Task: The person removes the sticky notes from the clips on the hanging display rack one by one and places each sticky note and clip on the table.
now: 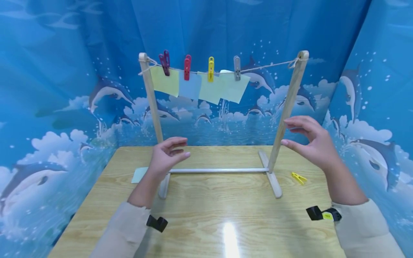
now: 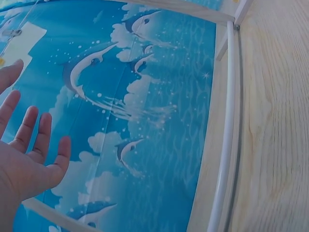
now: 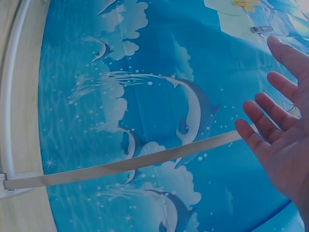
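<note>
In the head view my left hand [image 1: 167, 156] is held in the air by the rack's left post [image 1: 152, 100], fingers loosely bent, holding nothing. My right hand [image 1: 309, 141] is raised near the right post [image 1: 288, 107], fingers and thumb apart around nothing. Between the posts runs a string [image 1: 268, 66]. Sticky notes hang from it: a yellow note [image 1: 165, 81], a blue note [image 1: 189, 86], a pale yellow-green note [image 1: 210, 91] and a pale green note [image 1: 235, 89]. Clothespins pinch them: maroon [image 1: 166, 63], red [image 1: 187, 67], yellow [image 1: 211, 69] and grey [image 1: 237, 68].
A loose yellow clothespin [image 1: 299, 178] lies on the wooden table [image 1: 206, 215], right of the rack's foot. One pale blue-green note [image 1: 139, 175] lies at the left, partly behind the left arm. A white crossbar [image 1: 219, 170] joins the feet. Dolphin-print curtains surround the table.
</note>
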`<state>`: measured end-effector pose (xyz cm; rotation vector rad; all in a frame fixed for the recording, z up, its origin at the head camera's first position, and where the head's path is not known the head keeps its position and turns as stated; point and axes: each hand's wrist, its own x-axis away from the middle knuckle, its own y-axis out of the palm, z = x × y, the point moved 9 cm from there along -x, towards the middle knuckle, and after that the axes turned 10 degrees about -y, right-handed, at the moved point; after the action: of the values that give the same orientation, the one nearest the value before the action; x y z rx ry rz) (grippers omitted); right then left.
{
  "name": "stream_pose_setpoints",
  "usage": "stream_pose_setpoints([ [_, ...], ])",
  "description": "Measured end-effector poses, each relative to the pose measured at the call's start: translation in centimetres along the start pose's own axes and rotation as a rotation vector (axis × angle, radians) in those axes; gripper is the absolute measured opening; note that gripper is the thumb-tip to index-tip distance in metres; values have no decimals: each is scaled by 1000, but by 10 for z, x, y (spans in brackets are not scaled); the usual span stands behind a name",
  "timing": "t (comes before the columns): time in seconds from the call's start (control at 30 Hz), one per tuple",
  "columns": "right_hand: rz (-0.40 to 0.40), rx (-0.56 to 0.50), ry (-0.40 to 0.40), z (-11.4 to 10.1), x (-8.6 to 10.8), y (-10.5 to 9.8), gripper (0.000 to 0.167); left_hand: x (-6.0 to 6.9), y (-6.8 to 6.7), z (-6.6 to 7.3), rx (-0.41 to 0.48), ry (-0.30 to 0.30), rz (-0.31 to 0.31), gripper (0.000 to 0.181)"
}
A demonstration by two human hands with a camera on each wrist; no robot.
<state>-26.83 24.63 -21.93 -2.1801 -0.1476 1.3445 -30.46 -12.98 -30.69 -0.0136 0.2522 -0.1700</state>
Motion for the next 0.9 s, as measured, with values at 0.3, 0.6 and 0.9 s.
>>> stream_pose_setpoints([
  [0.3, -13, -40, -37, -9, -17, 0, 51, -10, 18, 8, 0, -28, -18, 40],
  [0.6, -3, -39, -57, -14, -31, -1, 45, -22, 37, 11, 2, -57, -42, 40],
  [0.9, 2, -20, -79, -20, -49, -2, 36, -35, 53, 14, -3, -64, -48, 38],
])
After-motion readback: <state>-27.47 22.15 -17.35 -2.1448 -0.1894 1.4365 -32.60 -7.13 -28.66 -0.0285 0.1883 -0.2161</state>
